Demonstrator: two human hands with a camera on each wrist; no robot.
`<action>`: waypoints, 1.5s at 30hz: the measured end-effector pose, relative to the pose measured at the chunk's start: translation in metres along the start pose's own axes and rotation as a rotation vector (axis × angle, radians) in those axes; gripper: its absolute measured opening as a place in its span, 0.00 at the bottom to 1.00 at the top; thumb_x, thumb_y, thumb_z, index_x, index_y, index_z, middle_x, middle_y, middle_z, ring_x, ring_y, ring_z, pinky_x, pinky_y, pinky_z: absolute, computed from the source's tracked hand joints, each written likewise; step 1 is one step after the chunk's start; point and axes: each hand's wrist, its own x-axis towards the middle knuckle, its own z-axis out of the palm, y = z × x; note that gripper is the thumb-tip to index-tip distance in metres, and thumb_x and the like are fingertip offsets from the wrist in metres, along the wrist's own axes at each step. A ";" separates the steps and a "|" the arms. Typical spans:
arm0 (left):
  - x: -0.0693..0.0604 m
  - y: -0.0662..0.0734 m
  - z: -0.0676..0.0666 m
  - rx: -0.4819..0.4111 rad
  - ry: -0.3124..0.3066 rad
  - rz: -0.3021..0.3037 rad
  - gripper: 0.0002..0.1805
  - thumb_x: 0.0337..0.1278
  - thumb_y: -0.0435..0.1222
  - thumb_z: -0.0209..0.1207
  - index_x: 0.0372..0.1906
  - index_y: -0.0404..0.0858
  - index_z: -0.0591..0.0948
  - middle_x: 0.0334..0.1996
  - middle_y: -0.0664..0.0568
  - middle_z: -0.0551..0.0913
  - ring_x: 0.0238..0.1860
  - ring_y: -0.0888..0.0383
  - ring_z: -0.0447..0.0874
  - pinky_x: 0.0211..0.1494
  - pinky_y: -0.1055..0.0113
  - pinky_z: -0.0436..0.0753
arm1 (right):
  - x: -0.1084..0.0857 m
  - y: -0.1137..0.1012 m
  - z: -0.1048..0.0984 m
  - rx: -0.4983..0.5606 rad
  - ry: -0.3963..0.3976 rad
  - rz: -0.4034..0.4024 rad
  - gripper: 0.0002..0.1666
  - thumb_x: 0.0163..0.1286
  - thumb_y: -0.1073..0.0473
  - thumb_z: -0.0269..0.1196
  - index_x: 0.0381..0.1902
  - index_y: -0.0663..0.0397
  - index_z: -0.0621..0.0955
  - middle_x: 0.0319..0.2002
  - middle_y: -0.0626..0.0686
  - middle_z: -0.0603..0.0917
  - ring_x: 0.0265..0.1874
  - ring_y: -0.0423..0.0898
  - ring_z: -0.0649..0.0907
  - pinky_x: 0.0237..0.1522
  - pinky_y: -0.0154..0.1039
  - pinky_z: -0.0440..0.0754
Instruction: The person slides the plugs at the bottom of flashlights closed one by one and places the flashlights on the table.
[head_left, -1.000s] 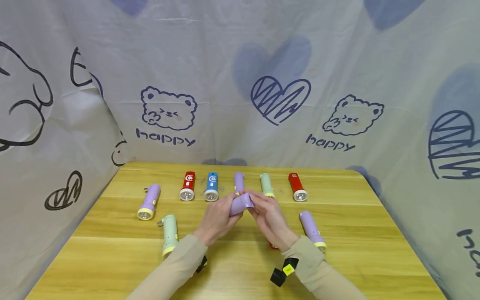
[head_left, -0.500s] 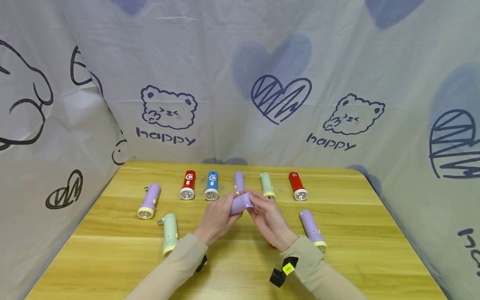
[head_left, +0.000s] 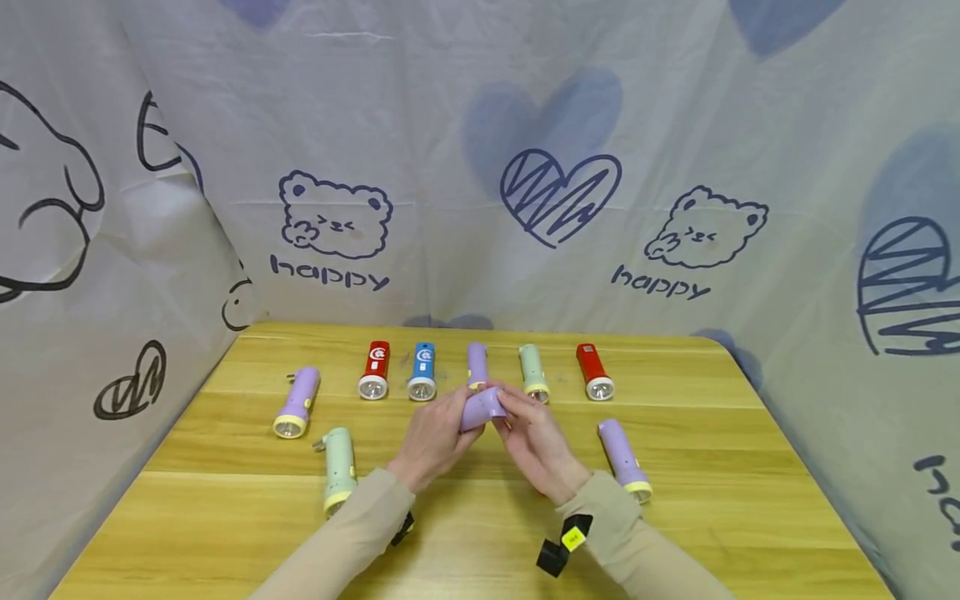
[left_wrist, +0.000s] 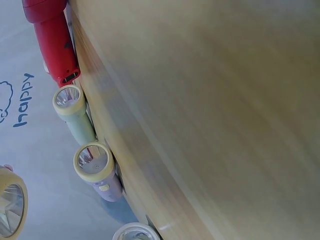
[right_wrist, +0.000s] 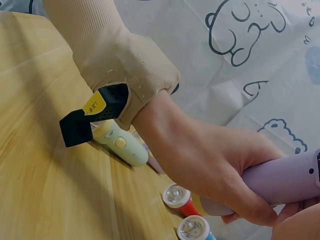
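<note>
In the head view my left hand (head_left: 433, 440) grips a purple flashlight (head_left: 480, 408) above the middle of the table. My right hand (head_left: 542, 446) meets the flashlight's right end, its thumb and fingers pinching there. The right wrist view shows the left hand (right_wrist: 210, 160) wrapped round the same purple body (right_wrist: 280, 180), with right-hand fingers (right_wrist: 300, 220) at the lower right. What the right fingertips touch is partly hidden. A yellow-rimmed lens (left_wrist: 12, 207) cuts into the left wrist view's edge; I cannot tell whether it is the held flashlight.
Along the back lie red (head_left: 375, 369), blue (head_left: 423, 371), purple (head_left: 477, 365), green (head_left: 532, 371) and red (head_left: 594, 371) flashlights. Purple (head_left: 298, 402) and green (head_left: 339, 467) ones with exposed plugs lie left, another purple one (head_left: 624, 458) right. A red flashlight (left_wrist: 54, 45) appears in the left wrist view.
Both hands hold nearly the same place on the purple flashlight. The right hand and wrist have shifted very slightly left. The flashlights on the table stay put.
</note>
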 end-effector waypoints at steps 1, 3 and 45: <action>0.000 0.000 0.000 -0.004 -0.005 -0.004 0.19 0.52 0.35 0.71 0.47 0.34 0.78 0.37 0.44 0.89 0.34 0.52 0.88 0.36 0.61 0.88 | 0.000 0.001 0.000 0.001 0.007 -0.003 0.23 0.78 0.63 0.52 0.66 0.68 0.73 0.53 0.46 0.83 0.57 0.39 0.79 0.62 0.30 0.75; 0.000 0.001 -0.001 -0.012 -0.015 -0.015 0.19 0.54 0.36 0.71 0.48 0.34 0.78 0.37 0.44 0.89 0.34 0.52 0.88 0.37 0.62 0.88 | 0.000 0.001 0.000 0.011 0.015 -0.007 0.19 0.78 0.63 0.52 0.62 0.64 0.77 0.52 0.46 0.84 0.56 0.39 0.79 0.61 0.30 0.75; 0.030 0.014 -0.017 -0.519 -0.330 -0.576 0.26 0.75 0.46 0.53 0.64 0.31 0.69 0.50 0.37 0.82 0.44 0.50 0.86 0.46 0.58 0.87 | 0.005 -0.032 -0.050 -0.407 0.061 -0.185 0.13 0.74 0.64 0.59 0.53 0.60 0.84 0.46 0.42 0.89 0.51 0.38 0.83 0.57 0.28 0.79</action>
